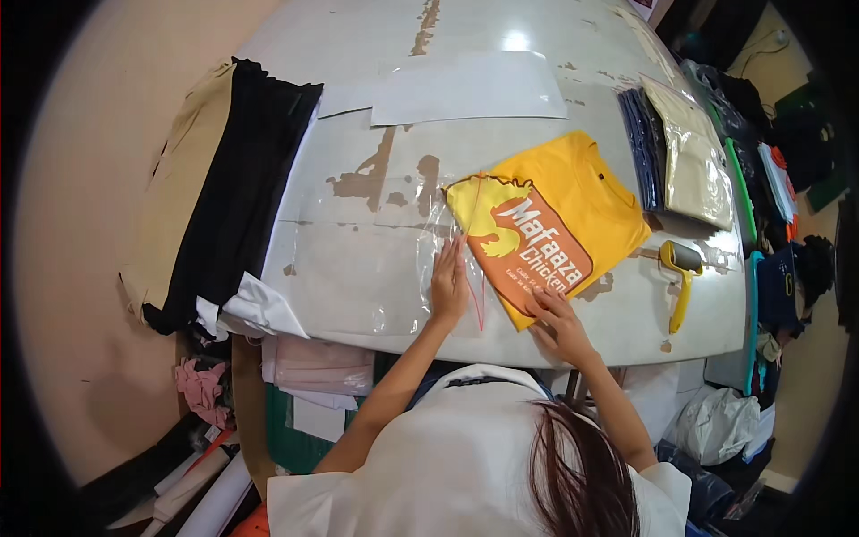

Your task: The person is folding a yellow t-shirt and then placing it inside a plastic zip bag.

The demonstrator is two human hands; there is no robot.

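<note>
A folded yellow-orange T-shirt (570,174) lies at a slant on the table, its neckline toward the upper right. Its front print shows a chicken shape and writing. Left of it is a clear plastic bag (396,282) with a thin red line near its right edge; the shirt's left corner seems to overlap the bag. My left hand (451,278) rests flat on the plastic beside the shirt, fingers straight. With fingers spread, my right hand (560,325) touches the shirt's lower edge, the thumb just off the fabric.
A worn white table (335,268) spans the view. A yellow-handled lint roller (681,288) and a stack of bagged garments (691,161) are at right. Black fabric (235,194) lies along the left edge. A white sheet (470,87) is at the back.
</note>
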